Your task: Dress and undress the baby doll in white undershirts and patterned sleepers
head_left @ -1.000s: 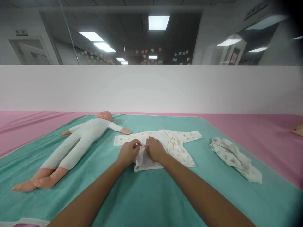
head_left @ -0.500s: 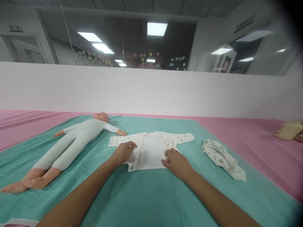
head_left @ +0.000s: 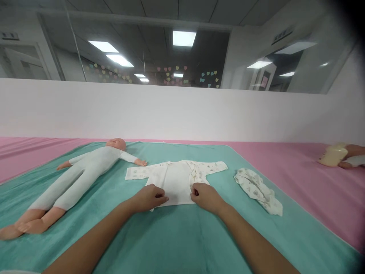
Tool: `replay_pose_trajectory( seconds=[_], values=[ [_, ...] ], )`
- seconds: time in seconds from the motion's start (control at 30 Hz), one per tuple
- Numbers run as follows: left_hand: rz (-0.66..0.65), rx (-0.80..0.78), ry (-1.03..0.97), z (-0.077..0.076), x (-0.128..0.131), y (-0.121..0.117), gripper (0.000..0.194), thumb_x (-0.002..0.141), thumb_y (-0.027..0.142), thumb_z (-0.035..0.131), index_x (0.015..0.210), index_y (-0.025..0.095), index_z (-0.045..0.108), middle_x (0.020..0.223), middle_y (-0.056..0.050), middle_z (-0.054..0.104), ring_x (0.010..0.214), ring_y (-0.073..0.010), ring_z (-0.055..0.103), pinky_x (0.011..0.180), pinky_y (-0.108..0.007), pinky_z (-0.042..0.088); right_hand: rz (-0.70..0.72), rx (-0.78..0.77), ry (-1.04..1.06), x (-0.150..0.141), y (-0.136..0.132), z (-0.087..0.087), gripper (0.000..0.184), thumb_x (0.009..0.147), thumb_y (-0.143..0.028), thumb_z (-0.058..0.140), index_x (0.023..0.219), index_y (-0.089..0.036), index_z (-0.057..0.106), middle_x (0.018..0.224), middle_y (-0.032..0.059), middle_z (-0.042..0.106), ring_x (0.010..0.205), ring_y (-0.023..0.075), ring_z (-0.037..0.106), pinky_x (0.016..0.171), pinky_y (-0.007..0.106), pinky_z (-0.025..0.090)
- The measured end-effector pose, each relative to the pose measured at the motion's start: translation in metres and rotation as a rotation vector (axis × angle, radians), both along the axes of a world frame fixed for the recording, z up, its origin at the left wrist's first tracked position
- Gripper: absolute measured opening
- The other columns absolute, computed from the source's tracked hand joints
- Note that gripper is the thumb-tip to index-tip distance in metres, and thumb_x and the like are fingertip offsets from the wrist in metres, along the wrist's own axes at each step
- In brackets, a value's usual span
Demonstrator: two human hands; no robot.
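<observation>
A white baby shirt (head_left: 177, 182) with small printed figures lies spread, front open and sleeves out, on a teal sheet (head_left: 176, 239). At its lower left part, my left hand (head_left: 149, 198) is closed with fingers curled, pinching the cloth edge. My right hand (head_left: 207, 197) is closed at the lower right, fingers tucked on the front panel's edge. The fingertips hide the exact grip. To the left, a baby doll (head_left: 94, 161) in a pale suit lies on its back, one hand by the shirt's left sleeve.
On the right lies a crumpled printed garment (head_left: 258, 190). A pink cover (head_left: 291, 156) shows around the teal sheet. At the far right is a yellowish object (head_left: 333, 155) beside part of another doll-like figure. A white wall (head_left: 171, 112) with windows above stands behind.
My hands have gone from resting with loose fingers on the shirt to closed at its lower edges. The view has shifted slightly; the doll and crumpled garment stay in place.
</observation>
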State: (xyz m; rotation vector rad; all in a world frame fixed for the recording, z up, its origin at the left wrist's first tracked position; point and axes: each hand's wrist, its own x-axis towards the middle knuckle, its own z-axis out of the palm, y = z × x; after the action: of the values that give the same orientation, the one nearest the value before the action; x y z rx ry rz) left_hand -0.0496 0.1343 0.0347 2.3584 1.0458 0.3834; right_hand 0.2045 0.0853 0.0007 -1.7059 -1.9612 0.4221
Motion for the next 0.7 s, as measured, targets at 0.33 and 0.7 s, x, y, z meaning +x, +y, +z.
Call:
replay_pose_trajectory(
  seconds=[0.33, 0.7],
  values=[
    [0.179, -0.548, -0.443, 0.008, 0.092, 0.007, 0.039, 0.074, 0.052, 0.051, 0.096, 0.02, 0.049, 0.096, -0.009, 0.062, 0.065, -0.0181, 0.063, 0.047, -0.023, 0.044, 0.137, -0.241, 0.839, 0.039, 0.003, 0.019, 0.013, 0.069, -0.03, 0.053, 0.068, -0.017, 0.05, 0.06, -0.0048, 0.039, 0.052, 0.007, 0.035, 0.048, 0.02, 0.028],
    [0.283, -0.886, -0.945, -0.014, 0.162, 0.067, 0.011, 0.076, 0.02, 0.055, 0.081, 0.011, 0.051, 0.07, -0.005, 0.059, 0.063, -0.0133, 0.06, 0.065, -0.025, 0.049, 0.186, -0.243, 1.143, 0.053, 0.012, 0.013, 0.016, 0.065, -0.028, 0.058, 0.069, -0.019, 0.047, 0.058, -0.0052, 0.039, 0.048, 0.0058, 0.035, 0.043, 0.016, 0.028]
  ],
)
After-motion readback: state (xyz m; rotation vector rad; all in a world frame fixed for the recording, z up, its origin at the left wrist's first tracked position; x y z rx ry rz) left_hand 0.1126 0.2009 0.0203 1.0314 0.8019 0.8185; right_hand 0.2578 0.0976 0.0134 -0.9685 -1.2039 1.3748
